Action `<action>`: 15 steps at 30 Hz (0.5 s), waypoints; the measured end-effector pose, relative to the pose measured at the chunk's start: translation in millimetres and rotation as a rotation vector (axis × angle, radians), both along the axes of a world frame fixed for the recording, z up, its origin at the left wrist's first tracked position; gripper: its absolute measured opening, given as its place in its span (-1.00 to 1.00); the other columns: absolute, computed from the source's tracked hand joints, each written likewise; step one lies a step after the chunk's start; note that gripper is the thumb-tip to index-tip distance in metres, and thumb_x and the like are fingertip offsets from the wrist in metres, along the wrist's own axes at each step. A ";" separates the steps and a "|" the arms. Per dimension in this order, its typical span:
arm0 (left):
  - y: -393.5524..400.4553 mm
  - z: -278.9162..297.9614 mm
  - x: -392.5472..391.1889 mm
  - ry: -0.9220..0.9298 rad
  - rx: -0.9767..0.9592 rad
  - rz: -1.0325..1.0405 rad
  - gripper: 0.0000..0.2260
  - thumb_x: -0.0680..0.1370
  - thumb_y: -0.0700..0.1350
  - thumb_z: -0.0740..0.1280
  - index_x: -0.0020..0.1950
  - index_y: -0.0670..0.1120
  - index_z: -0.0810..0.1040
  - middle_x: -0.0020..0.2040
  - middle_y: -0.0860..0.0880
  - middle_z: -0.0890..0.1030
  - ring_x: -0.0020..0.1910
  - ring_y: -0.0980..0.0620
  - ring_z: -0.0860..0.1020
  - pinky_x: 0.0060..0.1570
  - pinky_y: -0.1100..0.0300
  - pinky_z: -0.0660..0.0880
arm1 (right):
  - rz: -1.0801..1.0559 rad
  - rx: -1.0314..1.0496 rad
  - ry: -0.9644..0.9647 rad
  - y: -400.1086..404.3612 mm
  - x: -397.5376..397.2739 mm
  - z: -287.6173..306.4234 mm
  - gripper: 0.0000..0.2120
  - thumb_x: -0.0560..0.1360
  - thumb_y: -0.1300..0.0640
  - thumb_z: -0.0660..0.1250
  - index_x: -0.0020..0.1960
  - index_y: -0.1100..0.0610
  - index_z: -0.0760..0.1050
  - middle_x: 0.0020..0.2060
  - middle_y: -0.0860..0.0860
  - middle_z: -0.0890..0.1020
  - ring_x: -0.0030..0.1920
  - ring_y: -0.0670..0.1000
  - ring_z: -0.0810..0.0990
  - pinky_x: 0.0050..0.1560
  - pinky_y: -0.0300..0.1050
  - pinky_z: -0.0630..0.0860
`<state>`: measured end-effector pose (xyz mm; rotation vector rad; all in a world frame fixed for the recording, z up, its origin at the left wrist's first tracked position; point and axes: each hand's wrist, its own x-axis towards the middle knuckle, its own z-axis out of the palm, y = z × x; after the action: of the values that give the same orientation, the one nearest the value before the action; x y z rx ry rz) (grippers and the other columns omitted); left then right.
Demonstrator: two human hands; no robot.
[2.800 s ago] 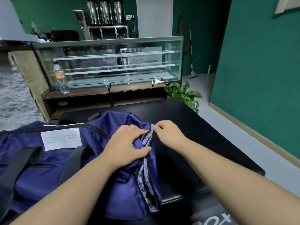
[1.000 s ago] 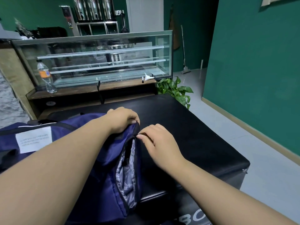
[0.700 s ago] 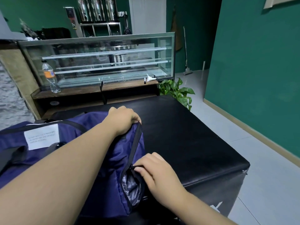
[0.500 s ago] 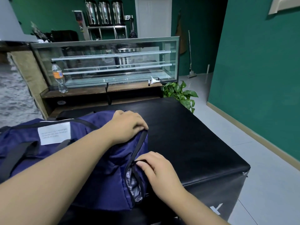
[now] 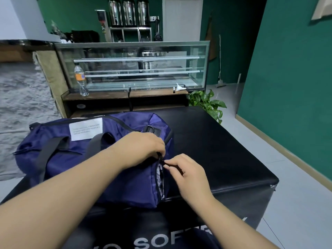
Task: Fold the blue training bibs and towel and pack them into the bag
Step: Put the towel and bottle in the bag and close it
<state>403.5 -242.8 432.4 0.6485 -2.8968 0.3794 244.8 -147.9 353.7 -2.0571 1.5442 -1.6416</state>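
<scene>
On the black padded surface [image 5: 224, 150], the navy bag [image 5: 86, 157] is lying lengthwise w/ its end pocket facing the person. At that end of the bag, the left hand [image 5: 142, 148] is gripping the fabric by the zip top, fingers curled round it. Just beside it, the right hand [image 5: 186, 173] is pinching the small black zip pull [image 5: 166, 165], thumb & forefinger tight. Pocket is gaping partway, grey lining [image 5: 159, 178] showing. Beyond the bag, a glass display case [image 5: 136, 65] w/ a water bottle [image 5: 80, 79]; a plant [image 5: 208, 103] is standing behind the bag's far-right side.
</scene>
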 end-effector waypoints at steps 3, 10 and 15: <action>-5.4 6.1 -0.1 0.090 0.167 0.153 -0.88 0.53 -0.11 0.32 0.00 0.10 0.59 -0.01 0.19 0.62 -0.01 0.14 0.55 -0.08 0.18 0.46 | 0.024 0.007 0.305 4.7 -7.4 -9.9 -0.80 0.49 -0.02 0.22 -0.11 0.04 0.58 -0.22 -0.13 0.59 -0.20 -0.09 0.54 -0.20 -0.24 0.46; -3.0 -4.9 0.2 0.332 0.324 0.315 -0.89 0.57 -0.17 0.32 0.03 -0.05 0.62 0.02 0.07 0.60 0.07 0.05 0.52 0.02 0.24 0.33 | 0.115 0.329 0.438 24.3 -4.9 -46.3 -0.74 0.50 -0.08 0.17 -0.02 0.03 0.56 -0.11 -0.09 0.62 -0.08 -0.04 0.49 -0.13 -0.16 0.43; 15.0 -12.5 6.3 0.519 0.394 0.279 -0.72 0.53 -0.26 0.35 0.21 -0.02 0.56 0.39 0.05 0.42 0.32 0.05 0.43 0.30 0.24 0.30 | 0.114 0.537 0.419 22.9 4.4 -29.0 -0.81 0.50 -0.03 0.36 0.08 0.01 0.52 -0.03 -0.13 0.51 0.08 -0.07 0.46 0.12 -0.16 0.42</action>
<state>409.8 -227.7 419.9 1.0342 -2.3921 -0.3043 249.2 -125.0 324.7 -2.1902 1.6955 -0.6671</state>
